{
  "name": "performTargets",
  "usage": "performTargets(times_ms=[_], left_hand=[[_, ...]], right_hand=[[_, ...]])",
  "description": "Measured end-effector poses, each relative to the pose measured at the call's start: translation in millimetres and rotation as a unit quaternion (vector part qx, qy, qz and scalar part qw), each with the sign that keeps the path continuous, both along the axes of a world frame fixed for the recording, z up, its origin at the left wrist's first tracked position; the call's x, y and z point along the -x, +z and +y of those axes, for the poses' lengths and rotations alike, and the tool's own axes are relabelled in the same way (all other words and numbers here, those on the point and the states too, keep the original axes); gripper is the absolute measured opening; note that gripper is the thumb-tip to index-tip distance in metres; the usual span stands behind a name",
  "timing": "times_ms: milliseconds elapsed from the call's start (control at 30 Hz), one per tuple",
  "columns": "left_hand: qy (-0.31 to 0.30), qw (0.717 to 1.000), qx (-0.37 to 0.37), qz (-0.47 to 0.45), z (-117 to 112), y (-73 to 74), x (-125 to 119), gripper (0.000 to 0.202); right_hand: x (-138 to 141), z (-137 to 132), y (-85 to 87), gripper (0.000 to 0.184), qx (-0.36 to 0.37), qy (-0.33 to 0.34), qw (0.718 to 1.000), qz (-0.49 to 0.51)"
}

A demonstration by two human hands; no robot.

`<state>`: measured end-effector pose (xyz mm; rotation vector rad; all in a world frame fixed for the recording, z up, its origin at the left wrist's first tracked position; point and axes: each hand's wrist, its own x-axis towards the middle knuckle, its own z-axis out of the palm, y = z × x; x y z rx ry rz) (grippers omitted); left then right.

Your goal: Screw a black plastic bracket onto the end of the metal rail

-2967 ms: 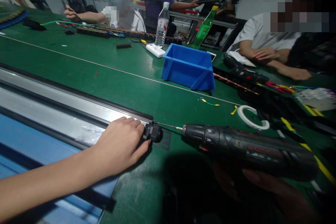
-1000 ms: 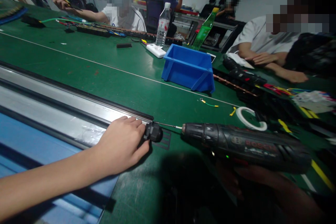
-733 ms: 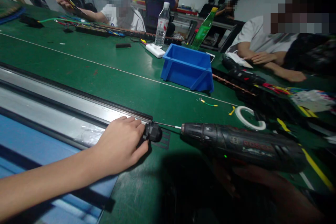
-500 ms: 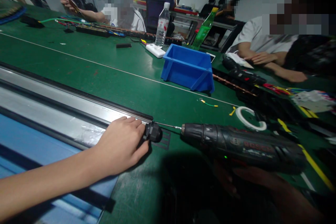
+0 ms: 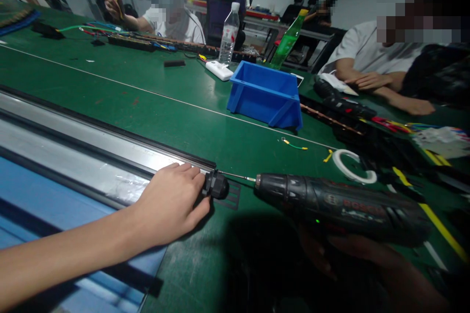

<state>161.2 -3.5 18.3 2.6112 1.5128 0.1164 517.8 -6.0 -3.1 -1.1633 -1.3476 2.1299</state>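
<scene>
My left hand (image 5: 176,196) is closed over the end of a long aluminium profile (image 5: 91,144), its fingers on the far side and the thumb low at the end. A black cable gland (image 5: 218,185) sticks out of that end, just beyond the fingers. My right hand (image 5: 362,252), in deep shadow, grips the handle of a black cordless drill (image 5: 341,205) whose green light is lit. The drill's long thin bit (image 5: 237,176) points left, and its tip meets the profile's end beside the gland. Whatever sits at the tip is too small to make out.
Beyond the profile stands a blue bin (image 5: 264,100), with a water bottle (image 5: 228,36) and a green bottle (image 5: 290,39) behind it. A white tape ring (image 5: 354,166) and a short green-yellow wire (image 5: 295,145) lie past the drill. Co-workers sit across the green table (image 5: 147,112).
The view has shifted slightly, with my hands, profile and drill keeping the same arrangement. A co-worker's raised hand at the far left has moved a little to the right.
</scene>
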Motion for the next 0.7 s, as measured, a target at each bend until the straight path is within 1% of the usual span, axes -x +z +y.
performTargets(times_ms=[100,200,233,267,333,400,533,633,667,700], left_hand=[[0.000,1.000,-0.002,-0.002,0,-0.6,0,0.025],[-0.002,1.000,-0.003,-0.005,0,-1.4,0,0.024],[-0.002,1.000,-0.003,-0.005,-1,-1.5,0,0.024],[-0.002,1.000,-0.004,-0.005,-1,-1.6,1,0.024],[-0.001,1.000,-0.004,-0.006,-2,-1.7,1,0.024],[-0.002,1.000,-0.006,-0.007,-2,-1.8,1,0.024],[-0.001,1.000,-0.009,-0.007,-3,-2.1,1,0.024],[-0.001,1.000,-0.008,-0.007,-2,-2.2,1,0.024],[0.000,1.000,-0.009,-0.008,-2,-2.2,1,0.024],[0.000,1.000,-0.010,-0.009,-2,-2.3,1,0.023]], right_hand=[[-5,3,-8.5,0.034,0.014,0.055,0.997,0.056],[-7,4,-19.8,0.030,0.016,0.047,0.995,0.091],[-8,5,-23.4,0.031,0.016,0.037,0.994,0.100],[-9,5,-26.6,0.034,0.018,0.048,0.991,0.120],[-11,5,-31.4,0.036,0.041,0.087,0.987,0.129],[-12,5,-33.3,0.037,0.049,0.099,0.986,0.128],[-12,3,-30.8,0.034,0.035,0.070,0.988,0.130],[-13,0,-30.1,0.032,0.034,0.065,0.989,0.130],[-14,-1,-31.0,0.030,0.032,0.048,0.990,0.128],[-15,-1,-32.2,0.028,0.029,0.012,0.991,0.128]])
